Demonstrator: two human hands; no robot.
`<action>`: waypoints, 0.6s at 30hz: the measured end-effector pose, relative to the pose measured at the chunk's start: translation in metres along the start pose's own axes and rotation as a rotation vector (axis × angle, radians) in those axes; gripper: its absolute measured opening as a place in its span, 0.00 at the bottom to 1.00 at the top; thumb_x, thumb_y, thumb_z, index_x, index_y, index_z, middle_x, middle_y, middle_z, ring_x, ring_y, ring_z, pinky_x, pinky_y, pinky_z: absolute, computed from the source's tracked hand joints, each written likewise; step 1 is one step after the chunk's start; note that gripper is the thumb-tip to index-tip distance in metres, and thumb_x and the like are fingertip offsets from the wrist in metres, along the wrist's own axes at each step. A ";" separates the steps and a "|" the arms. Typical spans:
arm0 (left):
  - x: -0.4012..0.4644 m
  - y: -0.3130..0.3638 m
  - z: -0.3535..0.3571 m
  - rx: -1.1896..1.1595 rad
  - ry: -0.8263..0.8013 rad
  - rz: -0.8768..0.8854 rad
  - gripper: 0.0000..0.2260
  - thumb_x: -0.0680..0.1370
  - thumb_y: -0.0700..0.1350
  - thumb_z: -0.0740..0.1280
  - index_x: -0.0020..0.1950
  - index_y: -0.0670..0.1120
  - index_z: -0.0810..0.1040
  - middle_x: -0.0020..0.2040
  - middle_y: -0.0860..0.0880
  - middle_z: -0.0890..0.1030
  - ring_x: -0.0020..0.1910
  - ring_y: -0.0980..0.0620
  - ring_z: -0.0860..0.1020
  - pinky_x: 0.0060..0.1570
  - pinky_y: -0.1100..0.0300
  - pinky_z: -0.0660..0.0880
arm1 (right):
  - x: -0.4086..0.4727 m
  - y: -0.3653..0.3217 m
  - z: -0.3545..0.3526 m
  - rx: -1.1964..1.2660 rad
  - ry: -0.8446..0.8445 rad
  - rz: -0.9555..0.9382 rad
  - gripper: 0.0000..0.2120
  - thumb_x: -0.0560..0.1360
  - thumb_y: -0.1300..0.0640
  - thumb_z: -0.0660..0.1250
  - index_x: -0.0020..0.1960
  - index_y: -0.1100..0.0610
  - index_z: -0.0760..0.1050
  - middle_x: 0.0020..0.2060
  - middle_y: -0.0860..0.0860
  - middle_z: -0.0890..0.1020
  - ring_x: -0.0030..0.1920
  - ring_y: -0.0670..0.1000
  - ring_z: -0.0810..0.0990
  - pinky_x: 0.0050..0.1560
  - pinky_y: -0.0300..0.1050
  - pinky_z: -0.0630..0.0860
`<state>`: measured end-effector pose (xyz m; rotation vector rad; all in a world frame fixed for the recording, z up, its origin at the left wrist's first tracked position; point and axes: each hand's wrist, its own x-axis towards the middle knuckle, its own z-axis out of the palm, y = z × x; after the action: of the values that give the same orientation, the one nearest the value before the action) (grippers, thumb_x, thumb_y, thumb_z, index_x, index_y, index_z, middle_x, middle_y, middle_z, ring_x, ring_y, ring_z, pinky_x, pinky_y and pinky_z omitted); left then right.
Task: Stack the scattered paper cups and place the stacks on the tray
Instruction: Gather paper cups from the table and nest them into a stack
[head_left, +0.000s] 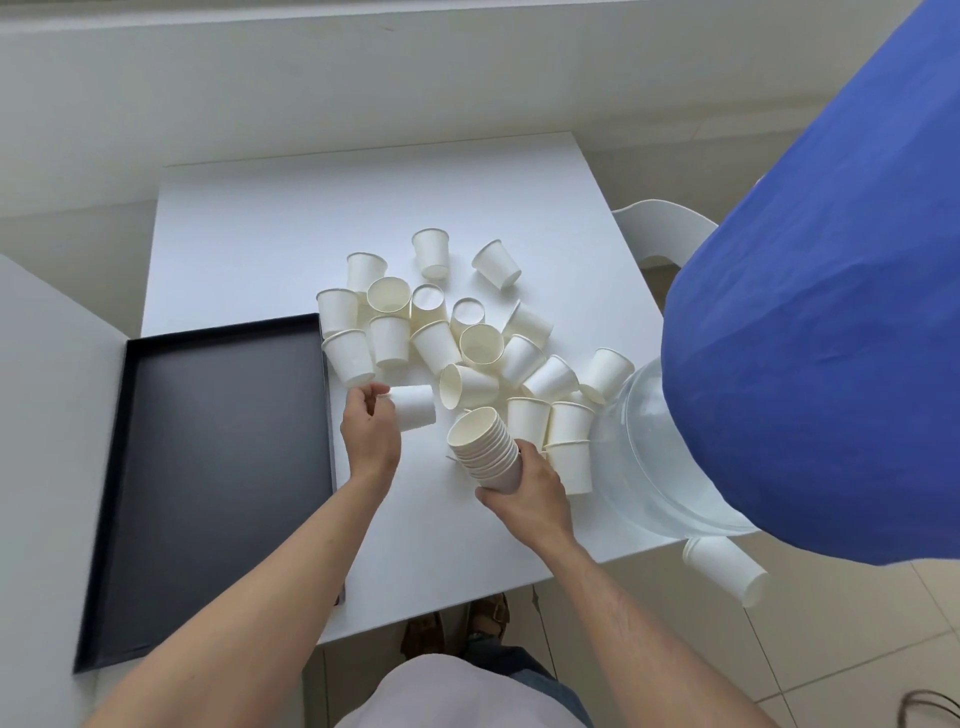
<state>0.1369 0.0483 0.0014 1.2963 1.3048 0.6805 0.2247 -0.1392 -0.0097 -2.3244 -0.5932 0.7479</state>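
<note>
A blue cloth (821, 332) drapes over what seems a clear water jug (639, 467).

Matt white paper cups (389, 340); matt black tray (223, 332).

My only view, head-mounted, looks steeply down and forward over the white table (415, 208), close above both forearms; scattered cups (436, 343) lie just beyond the fingers (376, 392).

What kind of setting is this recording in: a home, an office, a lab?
Probably an office pantry or break area, though a home is possible. A water dispenser bottle under a blue cover stands at the white table, with disposable paper cups scattered beside a black tray, on a tiled floor.
</note>
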 end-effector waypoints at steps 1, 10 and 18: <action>0.000 0.004 -0.004 -0.011 -0.008 0.044 0.09 0.75 0.41 0.59 0.46 0.54 0.75 0.46 0.55 0.77 0.46 0.54 0.75 0.43 0.61 0.71 | 0.001 -0.001 0.001 -0.016 -0.003 -0.002 0.27 0.63 0.44 0.74 0.59 0.44 0.69 0.49 0.43 0.77 0.50 0.50 0.76 0.45 0.49 0.76; -0.019 0.024 -0.006 0.024 -0.413 0.325 0.10 0.71 0.40 0.56 0.41 0.50 0.76 0.37 0.61 0.76 0.40 0.61 0.71 0.38 0.71 0.66 | -0.001 -0.013 0.010 -0.100 -0.048 -0.049 0.28 0.64 0.48 0.74 0.62 0.44 0.67 0.50 0.44 0.76 0.51 0.50 0.76 0.42 0.46 0.74; -0.039 0.007 -0.002 0.259 -0.726 0.383 0.08 0.75 0.43 0.58 0.43 0.53 0.74 0.39 0.58 0.77 0.38 0.59 0.72 0.39 0.67 0.67 | -0.007 -0.014 0.013 -0.122 -0.046 -0.039 0.25 0.64 0.47 0.74 0.58 0.45 0.68 0.47 0.43 0.77 0.46 0.49 0.77 0.36 0.43 0.71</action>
<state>0.1282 0.0143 0.0201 1.8079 0.5637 0.2405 0.2080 -0.1275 -0.0065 -2.4046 -0.7210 0.7683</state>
